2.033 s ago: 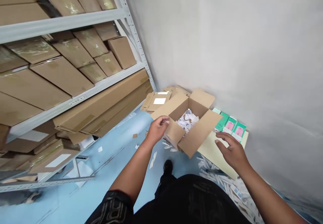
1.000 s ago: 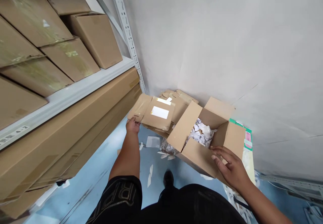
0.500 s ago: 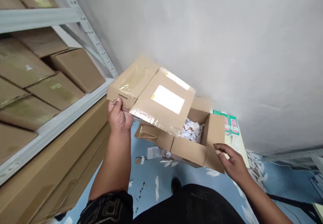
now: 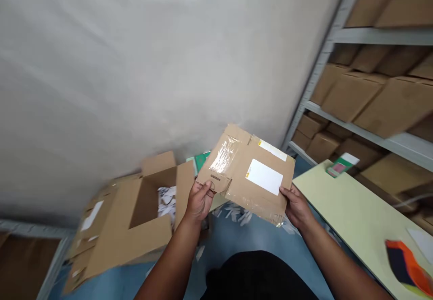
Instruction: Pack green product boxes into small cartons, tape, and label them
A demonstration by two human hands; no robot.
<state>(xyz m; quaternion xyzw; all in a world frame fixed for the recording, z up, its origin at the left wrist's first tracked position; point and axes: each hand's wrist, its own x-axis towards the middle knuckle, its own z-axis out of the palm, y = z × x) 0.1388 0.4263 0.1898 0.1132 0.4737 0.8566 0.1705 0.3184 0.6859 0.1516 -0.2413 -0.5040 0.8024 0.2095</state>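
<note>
Between my two hands is a flattened cardboard box, tilted, with two white labels and shiny clear tape on it. My left hand pinches its lower left corner, thumb on top. At the right edge my right hand grips it, thumb over the face beside the larger label; the fingers behind are hidden. To the left of my left hand stands an open carton with its flaps up, holding white torn paper scraps. Flattened cardboard leans at that carton's left side.
A pale table on the right carries a small green-and-white box and an orange and dark item. Behind it, metal shelves hold many cartons. Paper strips litter the blue floor. A grey wall is ahead.
The view has swung right, from the left shelves to the table and right shelves. My right hand, free before, now grips the flattened box's right edge; my left has kept hold.
</note>
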